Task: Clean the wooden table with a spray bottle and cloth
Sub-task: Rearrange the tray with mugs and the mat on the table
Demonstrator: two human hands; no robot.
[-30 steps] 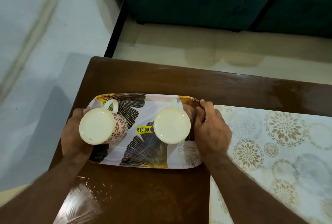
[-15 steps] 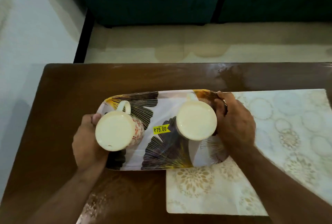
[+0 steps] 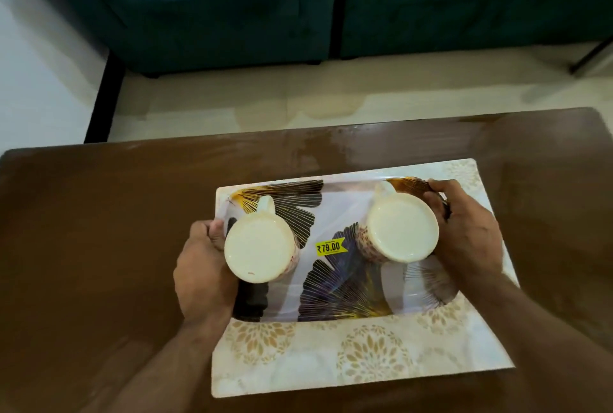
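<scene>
I observe a dark brown wooden desk (image 3: 99,246) with a glossy top, showing a paler streaked patch along its far edge. A pale placemat (image 3: 365,356) with beige floral medallions lies on the desk, slightly skewed. On the placemat sits a rectangular tray (image 3: 335,283) printed with dark and gold fan-shaped leaves; a yellow price sticker (image 3: 328,247) reading 79.00 is near its middle.

Two mugs stand upside down on the tray, cream bases facing the camera – the left mug (image 3: 260,248) with its handle pointing away from me, the right mug (image 3: 401,228) leaning a little toward the tray's middle, with a speckled pattern on its side.

My left hand (image 3: 205,270) grips the tray's left end, fingers curled under the rim beside the left mug. My right hand (image 3: 464,237) grips the right end, fingers wrapped over the far right corner of the rim – close against the right mug. I cannot tell whether the tray rests fully on the placemat or is held just above it.

No spray bottle or cloth appears in this view. Beyond the desk lies a cream floor (image 3: 265,101) and a dark teal sofa (image 3: 232,4)
</scene>
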